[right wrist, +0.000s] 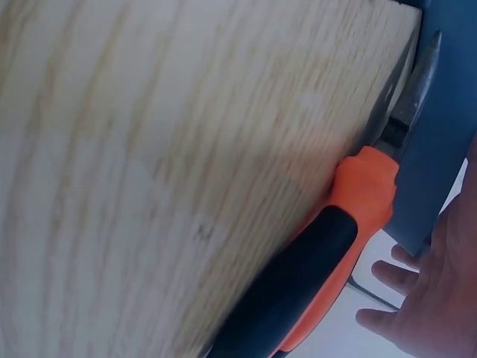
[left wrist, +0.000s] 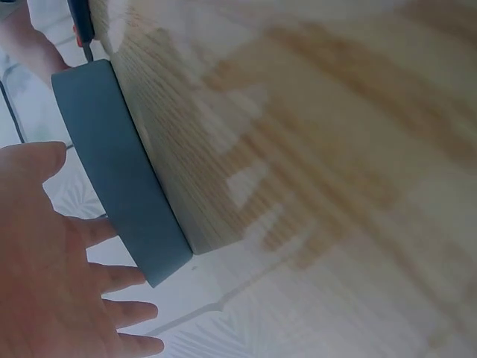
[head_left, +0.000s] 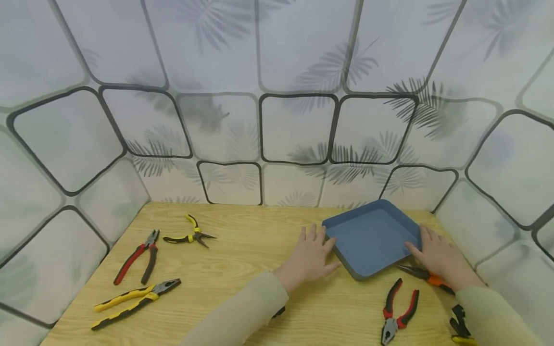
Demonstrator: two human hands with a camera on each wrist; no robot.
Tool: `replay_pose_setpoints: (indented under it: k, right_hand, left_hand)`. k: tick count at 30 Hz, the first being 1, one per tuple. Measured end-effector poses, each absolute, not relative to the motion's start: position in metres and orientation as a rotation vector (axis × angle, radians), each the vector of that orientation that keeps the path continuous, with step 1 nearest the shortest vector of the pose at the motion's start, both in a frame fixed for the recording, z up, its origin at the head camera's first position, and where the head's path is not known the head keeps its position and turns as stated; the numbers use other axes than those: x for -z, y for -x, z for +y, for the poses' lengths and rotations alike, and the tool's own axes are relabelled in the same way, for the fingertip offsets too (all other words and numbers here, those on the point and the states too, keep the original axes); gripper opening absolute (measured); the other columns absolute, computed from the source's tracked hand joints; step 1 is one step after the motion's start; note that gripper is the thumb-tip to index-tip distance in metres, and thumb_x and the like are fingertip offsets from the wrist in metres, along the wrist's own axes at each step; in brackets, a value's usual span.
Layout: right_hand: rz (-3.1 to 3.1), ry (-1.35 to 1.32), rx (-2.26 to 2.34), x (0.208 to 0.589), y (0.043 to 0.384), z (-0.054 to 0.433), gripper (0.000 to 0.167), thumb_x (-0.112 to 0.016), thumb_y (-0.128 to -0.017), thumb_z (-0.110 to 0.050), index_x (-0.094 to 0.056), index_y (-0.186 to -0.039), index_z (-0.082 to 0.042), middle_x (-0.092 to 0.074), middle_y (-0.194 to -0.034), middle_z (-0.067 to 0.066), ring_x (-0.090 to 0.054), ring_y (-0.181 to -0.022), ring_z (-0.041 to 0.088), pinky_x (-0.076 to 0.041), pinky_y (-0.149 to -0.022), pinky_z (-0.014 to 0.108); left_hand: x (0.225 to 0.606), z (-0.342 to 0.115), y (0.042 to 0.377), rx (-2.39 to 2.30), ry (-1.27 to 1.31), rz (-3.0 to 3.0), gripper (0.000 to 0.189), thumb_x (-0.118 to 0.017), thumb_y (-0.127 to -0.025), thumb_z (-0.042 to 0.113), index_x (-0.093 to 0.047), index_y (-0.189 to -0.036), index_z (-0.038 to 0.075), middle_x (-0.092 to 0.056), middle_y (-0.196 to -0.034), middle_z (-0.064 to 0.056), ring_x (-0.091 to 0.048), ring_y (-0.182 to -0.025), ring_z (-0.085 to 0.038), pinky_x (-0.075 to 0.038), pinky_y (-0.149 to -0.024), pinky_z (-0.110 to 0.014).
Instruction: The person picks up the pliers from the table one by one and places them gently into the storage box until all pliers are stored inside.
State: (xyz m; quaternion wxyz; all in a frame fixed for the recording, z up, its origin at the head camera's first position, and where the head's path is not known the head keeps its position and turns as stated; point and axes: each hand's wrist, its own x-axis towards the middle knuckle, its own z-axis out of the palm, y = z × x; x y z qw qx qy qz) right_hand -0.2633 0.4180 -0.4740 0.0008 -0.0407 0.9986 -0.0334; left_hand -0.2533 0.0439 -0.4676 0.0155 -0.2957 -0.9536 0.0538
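Note:
A shallow blue tray (head_left: 372,240) sits at an angle toward the back right of the table. My left hand (head_left: 309,254) is at its left side, fingers spread and fairly straight, fingertips right at the tray wall (left wrist: 123,171). On the opposite side, my right hand (head_left: 441,254) lies along the tray's right edge, thumb over the rim and straight fingers outside. Orange-and-black long-nose pliers (right wrist: 365,186) lie beneath the right hand, their tip close against the tray's side. Just in front of the tray, red-and-black pliers (head_left: 401,315) lie with handles spread.
On the left of the wooden table (head_left: 242,230) lie red-and-black pliers (head_left: 140,259), small yellow-and-black long-nose pliers (head_left: 192,237) and larger yellow-and-black pliers (head_left: 138,302). A black-and-yellow tool (head_left: 460,324) is partly hidden by the right sleeve. Patterned walls (head_left: 294,129) enclose the table.

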Motion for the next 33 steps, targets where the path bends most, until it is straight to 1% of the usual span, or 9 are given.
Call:
replay_pose_setpoints:
  k: [4,11,14,19,23,26,33]
  right_hand:
    - [3.15,0.133,0.087,0.474,0.264,0.414,0.092,-0.043,-0.111,-0.055,-0.026,-0.153,0.025,-0.032,-0.153,0.05,-0.041,-0.132,0.071,-0.038,-0.106,0.078]
    - [3.163,0.108,0.064,0.477,0.263,0.408,0.089,-0.046,-0.11,-0.054,-0.029,-0.153,0.022,-0.035,-0.152,0.05,-0.041,-0.131,0.071,-0.038,-0.103,0.08]
    - [3.175,0.106,0.038,0.475,0.262,0.405,0.089,-0.05,-0.108,-0.053,-0.032,-0.151,0.022,-0.039,-0.15,0.05,-0.044,-0.129,0.07,-0.04,-0.101,0.08]
    - [3.201,0.146,-0.022,0.466,0.261,0.398,0.087,-0.057,-0.106,-0.05,-0.037,-0.147,0.024,-0.045,-0.144,0.05,-0.05,-0.127,0.067,-0.044,-0.101,0.075]
    - [3.195,0.172,-0.038,0.46,0.261,0.391,0.087,-0.057,-0.106,-0.05,-0.038,-0.145,0.026,-0.046,-0.144,0.05,-0.05,-0.128,0.067,-0.044,-0.104,0.073]
    - [3.19,0.176,-0.051,0.459,0.26,0.386,0.089,-0.057,-0.106,-0.051,-0.038,-0.144,0.027,-0.046,-0.143,0.051,-0.05,-0.127,0.067,-0.045,-0.104,0.072]
    - [3.206,0.185,0.013,0.464,0.258,0.374,0.091,-0.057,-0.105,-0.054,-0.039,-0.144,0.027,-0.048,-0.139,0.052,-0.053,-0.123,0.068,-0.049,-0.097,0.072]
  left_hand:
    - [0.465,0.043,0.253,-0.229,0.897,-2.978,0.074,-0.03,-0.106,0.074,-0.032,-0.167,0.033,-0.028,-0.176,-0.009,-0.027,-0.163,-0.036,-0.026,-0.132,-0.054]
    - [0.465,0.039,0.254,-0.26,0.877,-2.989,0.074,-0.028,-0.105,0.074,-0.032,-0.167,0.033,-0.027,-0.176,-0.009,-0.028,-0.162,-0.037,-0.025,-0.132,-0.055]
    - [0.464,0.037,0.254,-0.242,0.877,-2.995,0.074,-0.028,-0.106,0.073,-0.033,-0.167,0.032,-0.027,-0.176,-0.009,-0.028,-0.162,-0.038,-0.024,-0.132,-0.055]
    - [0.463,0.034,0.255,-0.196,0.87,-3.007,0.073,-0.029,-0.107,0.072,-0.033,-0.167,0.031,-0.025,-0.177,-0.009,-0.028,-0.162,-0.039,-0.024,-0.132,-0.057]
    - [0.46,0.03,0.256,-0.184,0.858,-3.01,0.073,-0.029,-0.107,0.071,-0.034,-0.167,0.03,-0.027,-0.176,-0.009,-0.028,-0.162,-0.04,-0.025,-0.131,-0.058]
    - [0.459,0.027,0.257,-0.172,0.855,-3.014,0.073,-0.03,-0.107,0.071,-0.036,-0.166,0.028,-0.028,-0.175,-0.01,-0.028,-0.162,-0.04,-0.026,-0.131,-0.058]
    - [0.461,0.017,0.258,-0.153,0.828,-3.021,0.075,-0.031,-0.107,0.071,-0.036,-0.166,0.025,-0.028,-0.175,-0.011,-0.028,-0.162,-0.041,-0.025,-0.131,-0.058]
